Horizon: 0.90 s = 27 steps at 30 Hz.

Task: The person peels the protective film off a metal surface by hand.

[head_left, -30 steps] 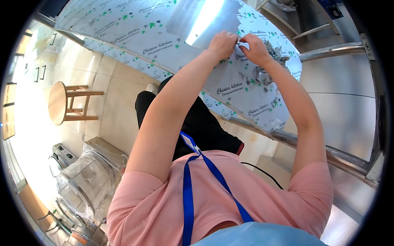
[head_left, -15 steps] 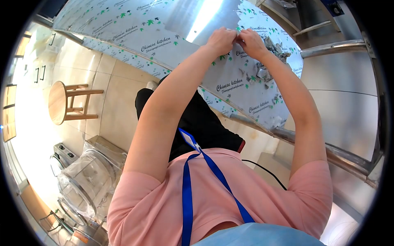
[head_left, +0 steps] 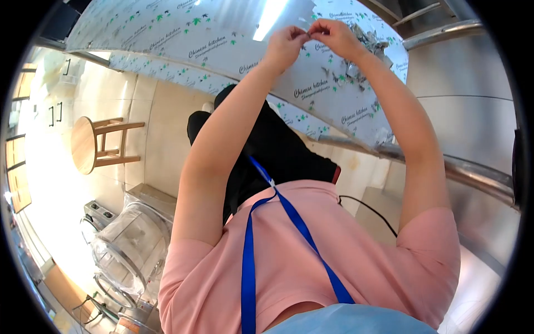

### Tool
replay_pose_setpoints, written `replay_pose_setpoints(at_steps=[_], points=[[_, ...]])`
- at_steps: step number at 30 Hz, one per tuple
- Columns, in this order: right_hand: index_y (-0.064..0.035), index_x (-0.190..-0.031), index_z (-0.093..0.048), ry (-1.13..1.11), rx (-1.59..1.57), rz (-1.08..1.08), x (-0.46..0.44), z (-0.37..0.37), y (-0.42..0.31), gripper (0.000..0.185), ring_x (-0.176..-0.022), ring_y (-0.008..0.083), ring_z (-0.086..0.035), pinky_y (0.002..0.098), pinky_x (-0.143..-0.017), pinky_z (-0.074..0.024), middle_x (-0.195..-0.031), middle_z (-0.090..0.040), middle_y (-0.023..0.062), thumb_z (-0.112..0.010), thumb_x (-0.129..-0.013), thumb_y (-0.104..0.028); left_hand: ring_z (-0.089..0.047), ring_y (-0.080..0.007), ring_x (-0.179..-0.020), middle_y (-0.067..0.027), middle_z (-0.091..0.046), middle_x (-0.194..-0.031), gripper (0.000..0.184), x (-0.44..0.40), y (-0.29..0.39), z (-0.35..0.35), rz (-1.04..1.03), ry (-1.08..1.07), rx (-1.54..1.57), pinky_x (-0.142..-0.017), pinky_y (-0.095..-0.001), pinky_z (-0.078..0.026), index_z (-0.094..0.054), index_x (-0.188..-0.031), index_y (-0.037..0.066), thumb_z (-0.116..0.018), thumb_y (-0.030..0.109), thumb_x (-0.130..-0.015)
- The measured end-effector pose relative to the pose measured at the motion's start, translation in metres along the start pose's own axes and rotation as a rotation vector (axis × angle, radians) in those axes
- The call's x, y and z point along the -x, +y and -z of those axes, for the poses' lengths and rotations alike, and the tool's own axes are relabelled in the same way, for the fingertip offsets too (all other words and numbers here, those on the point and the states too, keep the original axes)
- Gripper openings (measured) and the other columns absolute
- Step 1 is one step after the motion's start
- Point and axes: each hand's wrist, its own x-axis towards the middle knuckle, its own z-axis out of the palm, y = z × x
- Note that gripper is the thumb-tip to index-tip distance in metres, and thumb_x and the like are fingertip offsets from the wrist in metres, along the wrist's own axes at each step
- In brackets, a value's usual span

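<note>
Both hands meet above a metal surface [head_left: 261,83] covered in printed protective film with green leaves and "Chinese kitchen" lettering. My left hand [head_left: 285,47] has its thumb and fingers pinched together. Fingertip to fingertip with it, my right hand [head_left: 334,38] is pinched too. Anything between the fingertips is too small to make out. Beyond the hands lies a bare shiny strip of metal [head_left: 253,16] without film. A pile of crumpled film scraps [head_left: 367,47] rests on the surface just right of my right hand.
A wooden stool [head_left: 84,146] stands on the floor at left. Below it is a plastic-wrapped machine [head_left: 130,239]. A metal rail [head_left: 473,175] runs along the right, with steel panels [head_left: 467,122] behind it. A blue lanyard [head_left: 248,267] hangs over the pink shirt.
The view has shifted slightly. Both hands have moved a little up and left in the picture, and their fingertips, apart a second ago, now meet.
</note>
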Motion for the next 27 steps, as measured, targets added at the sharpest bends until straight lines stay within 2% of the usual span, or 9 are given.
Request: replay_pose_setpoints(at_steps=[4,6,7,8,10,14,20,23,27], points=[[-0.0025,-0.101,-0.066,0.081,0.104,-0.04,0.015,0.011,-0.01,0.015,-0.081,0.0143,-0.064,0.028,-0.076,-0.0501,-0.088,-0.069,0.0064,-0.064,-0.087,-0.008,-0.059,-0.011,-0.073,-0.0042,-0.067,-0.085,0.018,0.005,0.009,0.008,0.076,0.055,0.211,-0.066,-0.0252,-0.047,-0.067,-0.097,-0.001,-0.067,0.013,-0.086],[-0.0019,-0.084,-0.067,0.171,0.174,-0.13,0.023,0.016,-0.011,0.015,-0.074,0.0235,-0.064,0.0354,-0.068,-0.0509,-0.081,-0.069,0.0117,-0.06,-0.086,-0.015,-0.062,-0.0125,-0.077,-0.006,-0.069,-0.086,0.019,-0.004,-0.008,0.016,0.035,0.139,0.172,-0.071,-0.0273,-0.049,-0.068,-0.098,-0.002,-0.068,0.012,-0.085],[-0.0016,-0.075,-0.068,0.212,0.207,-0.177,0.029,0.017,-0.013,0.022,-0.071,0.0282,-0.065,0.0391,-0.064,-0.0513,-0.078,-0.069,0.0144,-0.059,-0.085,-0.019,-0.059,-0.0227,-0.085,-0.0104,-0.065,-0.095,0.021,0.001,-0.001,0.025,0.204,0.036,0.203,-0.075,-0.0355,-0.048,-0.062,-0.104,-0.002,-0.059,0.007,-0.085],[-0.0029,-0.084,-0.068,0.181,0.302,-0.205,0.039,0.026,0.004,0.016,-0.076,0.026,-0.065,0.0371,-0.069,-0.0511,-0.082,-0.069,0.0127,-0.059,-0.085,-0.016,-0.057,-0.0152,-0.079,-0.0056,-0.065,-0.09,0.024,0.006,0.006,0.04,0.216,0.096,0.135,-0.069,-0.0301,-0.047,-0.063,-0.106,-0.001,-0.062,0.01,-0.085],[-0.0056,-0.102,-0.068,0.119,0.492,-0.251,0.059,0.058,0.06,0.019,-0.086,0.0217,-0.066,0.0331,-0.078,-0.0506,-0.092,-0.07,0.0094,-0.06,-0.086,-0.009,-0.058,-0.0153,-0.083,-0.0062,-0.065,-0.091,0.025,-0.01,-0.031,0.072,0.003,0.218,0.188,-0.074,-0.029,-0.047,-0.063,-0.106,0.0,-0.063,0.006,-0.082],[-0.008,-0.104,-0.068,0.148,0.705,-0.287,0.071,0.071,0.096,0.023,-0.089,0.028,-0.065,0.0389,-0.08,-0.0503,-0.096,-0.07,0.0111,-0.055,-0.086,-0.015,-0.06,-0.021,-0.078,-0.0086,-0.065,-0.087,0.02,0.002,-0.043,0.138,-0.081,0.399,0.04,-0.072,-0.0333,-0.049,-0.065,-0.099,0.002,-0.064,0.007,-0.08],[-0.0095,-0.102,-0.068,0.109,0.882,-0.401,0.07,0.069,0.102,0.022,-0.092,0.0325,-0.064,0.0434,-0.082,-0.0498,-0.093,-0.069,0.0128,-0.056,-0.087,-0.021,-0.06,-0.0111,-0.079,-0.0041,-0.067,-0.086,0.016,0.068,-0.001,0.16,-0.061,0.447,-0.209,-0.07,-0.0261,-0.049,-0.069,-0.098,0.001,-0.066,0.013,-0.087],[-0.0099,-0.099,-0.067,0.15,0.899,-0.284,0.075,0.074,0.126,0.021,-0.093,0.0327,-0.064,0.0442,-0.082,-0.0493,-0.094,-0.069,0.0128,-0.058,-0.087,-0.024,-0.064,-0.0195,-0.076,-0.0073,-0.069,-0.092,0.013,0.087,-0.002,0.147,-0.064,0.406,-0.402,-0.071,-0.0306,-0.05,-0.072,-0.093,0.007,-0.069,0.015,-0.084],[-0.0108,-0.098,-0.068,0.188,0.896,-0.412,0.076,0.064,0.106,0.022,-0.094,0.0325,-0.064,0.0431,-0.082,-0.0498,-0.099,-0.068,0.0111,-0.058,-0.088,-0.027,-0.062,-0.0257,-0.081,-0.0052,-0.066,-0.092,0.01,0.097,-0.013,0.119,-0.466,0.121,-0.64,-0.074,-0.036,-0.051,-0.073,-0.088,0.01,-0.07,0.017,-0.081]])
